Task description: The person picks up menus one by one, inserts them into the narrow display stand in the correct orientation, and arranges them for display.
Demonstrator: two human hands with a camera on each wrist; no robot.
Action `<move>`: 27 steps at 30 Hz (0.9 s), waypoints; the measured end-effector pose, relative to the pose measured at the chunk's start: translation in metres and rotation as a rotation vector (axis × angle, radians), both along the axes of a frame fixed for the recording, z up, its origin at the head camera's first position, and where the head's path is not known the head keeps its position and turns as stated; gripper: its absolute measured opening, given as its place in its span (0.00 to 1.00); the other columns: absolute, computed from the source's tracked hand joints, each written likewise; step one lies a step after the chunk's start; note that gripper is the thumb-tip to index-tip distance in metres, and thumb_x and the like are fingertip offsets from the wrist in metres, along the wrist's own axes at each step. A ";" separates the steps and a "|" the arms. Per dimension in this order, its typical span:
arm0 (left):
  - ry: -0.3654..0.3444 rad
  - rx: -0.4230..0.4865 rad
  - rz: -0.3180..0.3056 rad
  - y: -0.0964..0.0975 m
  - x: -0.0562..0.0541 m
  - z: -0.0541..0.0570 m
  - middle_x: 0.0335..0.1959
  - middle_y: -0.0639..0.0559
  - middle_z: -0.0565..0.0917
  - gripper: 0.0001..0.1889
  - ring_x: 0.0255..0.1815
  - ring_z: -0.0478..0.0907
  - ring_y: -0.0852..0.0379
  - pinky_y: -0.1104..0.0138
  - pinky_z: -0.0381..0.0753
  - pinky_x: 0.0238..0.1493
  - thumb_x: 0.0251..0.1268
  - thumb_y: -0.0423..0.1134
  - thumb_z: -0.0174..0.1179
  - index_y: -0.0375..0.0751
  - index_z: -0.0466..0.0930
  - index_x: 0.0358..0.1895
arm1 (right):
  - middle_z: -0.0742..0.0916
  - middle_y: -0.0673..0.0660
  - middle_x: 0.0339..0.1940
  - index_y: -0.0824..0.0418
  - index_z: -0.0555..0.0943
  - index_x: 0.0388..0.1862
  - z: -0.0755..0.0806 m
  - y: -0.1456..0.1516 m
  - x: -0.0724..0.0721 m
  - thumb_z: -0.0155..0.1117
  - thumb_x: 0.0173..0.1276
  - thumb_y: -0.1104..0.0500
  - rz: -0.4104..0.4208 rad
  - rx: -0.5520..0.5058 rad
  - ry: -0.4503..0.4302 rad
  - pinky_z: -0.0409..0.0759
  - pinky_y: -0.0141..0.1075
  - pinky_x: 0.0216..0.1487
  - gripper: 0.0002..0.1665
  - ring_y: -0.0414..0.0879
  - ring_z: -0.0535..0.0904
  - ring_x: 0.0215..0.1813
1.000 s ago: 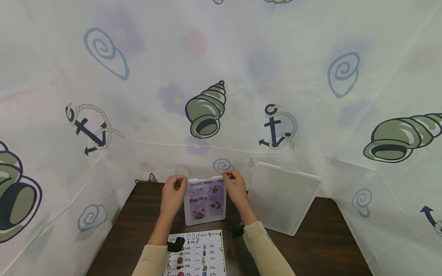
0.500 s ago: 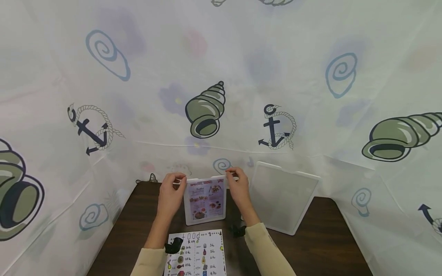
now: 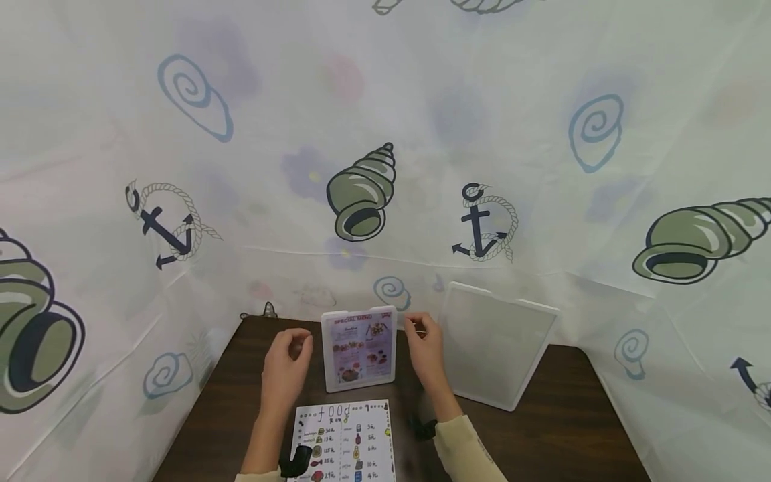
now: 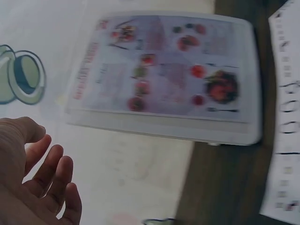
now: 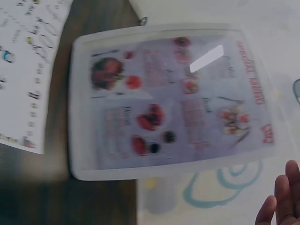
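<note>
A white-framed menu holder [image 3: 359, 383] stands upright on the table, with a purple printed sheet headed "SPECIAL MENU" [image 3: 361, 347] inside it. To its left hovers my left hand [image 3: 286, 365], fingers loosely bent and apart from the frame. My right hand [image 3: 426, 349] hangs just off the right side, thumb and forefinger close together, nothing held. Both wrist views show a gap between the fingers and the holder [image 4: 159, 126]. In front lies a white hand-drawn food price list [image 3: 343, 438], partly covered by the left wrist camera.
A larger pale frame [image 3: 494, 345] leans at the back right, behind my right forearm. The dark wooden table [image 3: 566, 408] meets a cloth backdrop [image 3: 421, 120] printed with shells and anchors. A small dark metal piece [image 3: 268, 310] sits at the table's back left corner.
Both hands have let go of the menu holder's top corners. The left has drawn back down and left, the right out to the right. The holder stays upright on its own.
</note>
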State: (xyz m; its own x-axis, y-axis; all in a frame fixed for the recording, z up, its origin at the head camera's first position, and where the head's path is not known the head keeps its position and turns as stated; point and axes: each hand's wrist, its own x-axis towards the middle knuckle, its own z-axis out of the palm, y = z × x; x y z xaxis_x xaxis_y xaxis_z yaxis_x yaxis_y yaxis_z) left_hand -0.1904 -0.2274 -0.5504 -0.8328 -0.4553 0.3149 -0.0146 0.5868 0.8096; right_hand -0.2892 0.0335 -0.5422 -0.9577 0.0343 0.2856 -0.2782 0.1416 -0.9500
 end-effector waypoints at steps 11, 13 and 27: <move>-0.107 0.089 0.021 -0.002 0.030 -0.046 0.49 0.53 0.86 0.10 0.48 0.80 0.56 0.65 0.76 0.41 0.82 0.44 0.62 0.47 0.86 0.56 | 0.90 0.61 0.42 0.65 0.89 0.44 -0.049 0.010 0.022 0.71 0.77 0.62 0.056 0.064 -0.116 0.77 0.29 0.42 0.06 0.39 0.79 0.39; -0.127 0.094 0.037 -0.005 0.034 -0.053 0.49 0.53 0.86 0.09 0.49 0.80 0.55 0.64 0.76 0.43 0.82 0.45 0.63 0.48 0.85 0.56 | 0.91 0.62 0.41 0.67 0.89 0.44 -0.057 0.012 0.027 0.71 0.76 0.63 0.067 0.084 -0.141 0.77 0.28 0.42 0.07 0.39 0.79 0.39; -0.424 0.147 0.069 -0.020 0.059 -0.095 0.51 0.46 0.88 0.15 0.46 0.85 0.52 0.61 0.74 0.40 0.78 0.46 0.61 0.42 0.84 0.58 | 0.90 0.63 0.48 0.74 0.85 0.59 -0.094 0.010 0.058 0.70 0.70 0.62 0.164 0.318 -0.274 0.80 0.37 0.43 0.22 0.46 0.80 0.45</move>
State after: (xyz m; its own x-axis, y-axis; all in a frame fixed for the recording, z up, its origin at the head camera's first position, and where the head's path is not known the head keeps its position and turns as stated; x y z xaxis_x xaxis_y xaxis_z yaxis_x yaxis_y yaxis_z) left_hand -0.1312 -0.2474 -0.6459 -0.8404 -0.5287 -0.1195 -0.3981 0.4523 0.7981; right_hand -0.2316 0.0431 -0.6358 -0.9850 -0.1726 -0.0076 -0.0655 0.4139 -0.9080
